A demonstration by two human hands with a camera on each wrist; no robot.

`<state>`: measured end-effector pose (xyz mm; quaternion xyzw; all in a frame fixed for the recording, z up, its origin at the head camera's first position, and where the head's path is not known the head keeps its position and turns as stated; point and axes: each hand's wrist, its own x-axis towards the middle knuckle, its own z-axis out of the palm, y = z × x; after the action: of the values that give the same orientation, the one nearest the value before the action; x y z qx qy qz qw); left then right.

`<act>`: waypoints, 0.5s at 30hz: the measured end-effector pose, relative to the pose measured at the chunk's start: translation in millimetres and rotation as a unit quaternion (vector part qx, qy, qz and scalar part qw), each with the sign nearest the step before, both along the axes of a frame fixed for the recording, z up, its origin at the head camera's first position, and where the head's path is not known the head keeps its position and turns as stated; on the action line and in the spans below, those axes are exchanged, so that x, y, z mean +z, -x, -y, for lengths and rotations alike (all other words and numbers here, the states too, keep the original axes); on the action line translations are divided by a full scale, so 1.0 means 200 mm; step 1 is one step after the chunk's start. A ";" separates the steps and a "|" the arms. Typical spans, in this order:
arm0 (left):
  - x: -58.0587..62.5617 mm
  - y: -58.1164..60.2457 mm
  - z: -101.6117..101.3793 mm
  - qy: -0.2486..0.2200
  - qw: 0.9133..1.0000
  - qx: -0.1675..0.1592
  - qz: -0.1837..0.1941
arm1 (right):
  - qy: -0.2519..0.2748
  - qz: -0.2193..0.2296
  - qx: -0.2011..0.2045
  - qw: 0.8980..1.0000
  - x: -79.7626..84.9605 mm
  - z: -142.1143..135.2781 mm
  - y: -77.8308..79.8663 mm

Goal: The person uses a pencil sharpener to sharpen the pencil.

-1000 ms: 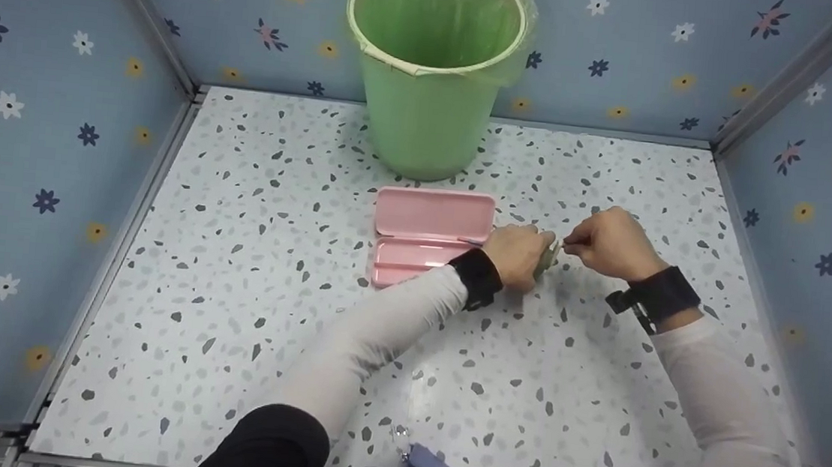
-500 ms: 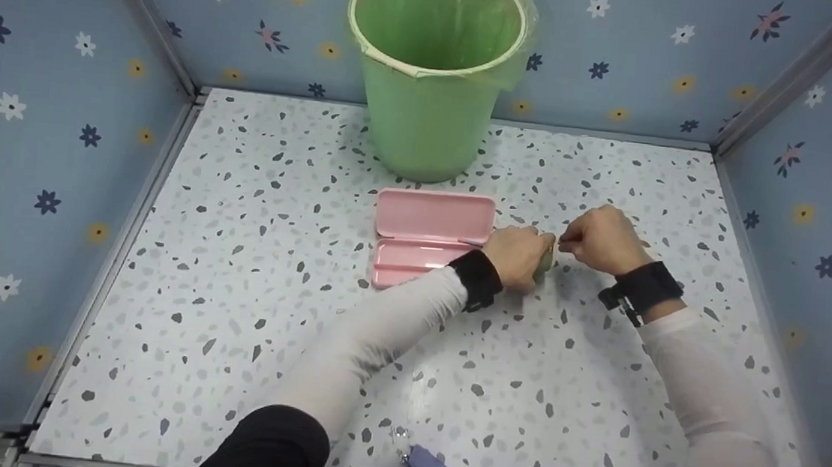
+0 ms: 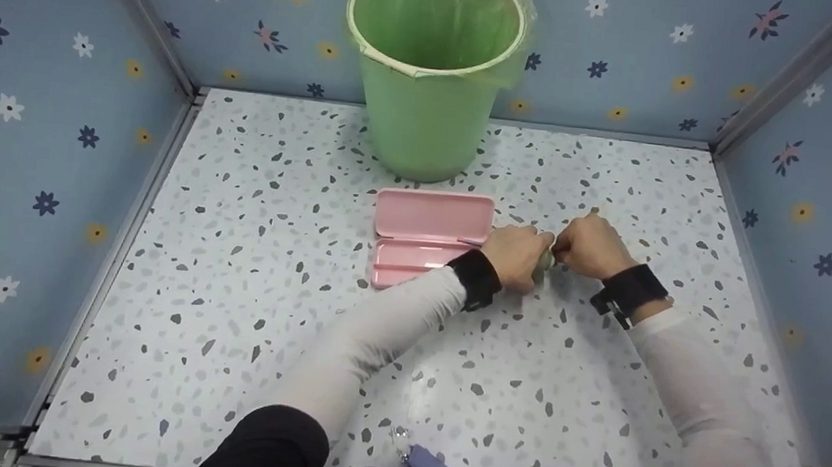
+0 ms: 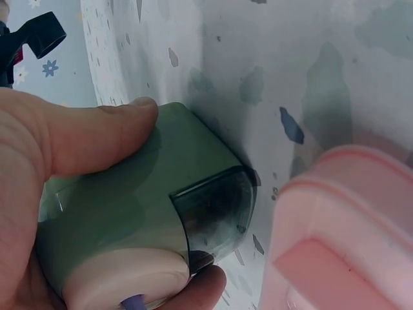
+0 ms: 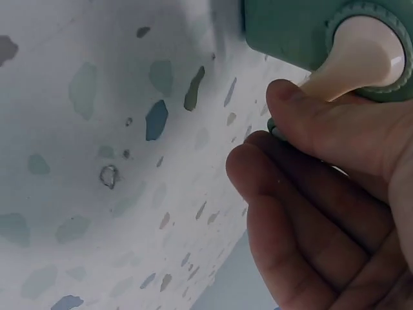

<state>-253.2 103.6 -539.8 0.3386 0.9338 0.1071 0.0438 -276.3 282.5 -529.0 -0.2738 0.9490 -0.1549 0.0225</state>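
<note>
left grip (image 3: 513,257) holds green sharpener (image 4: 129,200) — right grip (image 3: 589,247) seemingly pinches crank (image 5: 355,61)

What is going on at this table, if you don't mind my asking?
A person has both hands on what looks like a green pencil sharpener: the left hand grips its body, while the right hand pinches the end of its pale crank. A purple stick, perhaps a pencil, sits in the front opening. Beside the left hand, a pink case lies open on the speckled table, with a green bin standing behind it.
</note>
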 end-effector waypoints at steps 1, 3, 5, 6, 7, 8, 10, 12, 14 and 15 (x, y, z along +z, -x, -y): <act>0.00 0.00 0.00 0.000 1.000 0.000 -0.001 | 0.003 0.009 -0.001 1.000 -0.01 0.00 0.00; 0.00 0.00 0.00 0.002 1.000 0.000 -0.005 | 0.009 0.023 -0.001 1.000 -0.02 0.00 -0.01; -0.01 -0.01 0.00 0.005 1.000 -0.001 -0.008 | 0.015 0.026 0.002 1.000 -0.03 0.00 -0.02; -0.01 -0.01 0.00 0.006 1.000 -0.003 -0.009 | 0.017 0.026 0.004 1.000 -0.04 0.00 -0.03; -0.01 -0.01 0.00 0.006 1.000 -0.004 -0.010 | 0.021 0.026 0.005 0.999 -0.04 0.00 -0.03; -0.01 -0.01 0.00 0.007 1.000 -0.006 -0.012 | 0.024 0.025 0.008 0.999 -0.05 -0.01 -0.04; -0.01 -0.01 0.00 0.008 1.000 -0.006 -0.011 | 0.030 0.024 0.012 0.999 -0.06 -0.01 -0.05; -0.01 0.00 -0.01 0.007 1.000 -0.005 -0.012 | 0.035 0.022 0.017 0.999 -0.07 -0.02 -0.06; -0.01 0.00 -0.01 0.006 1.000 -0.002 -0.013 | 0.041 0.028 0.019 0.999 -0.08 -0.02 -0.07; -0.01 0.00 -0.01 0.006 1.000 -0.001 -0.013 | 0.042 0.035 0.018 0.998 -0.08 -0.02 -0.08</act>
<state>-252.7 105.0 -541.3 0.3404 0.9346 0.0973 0.0332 -260.5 286.4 -545.5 -0.2856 0.9353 -0.2039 0.0463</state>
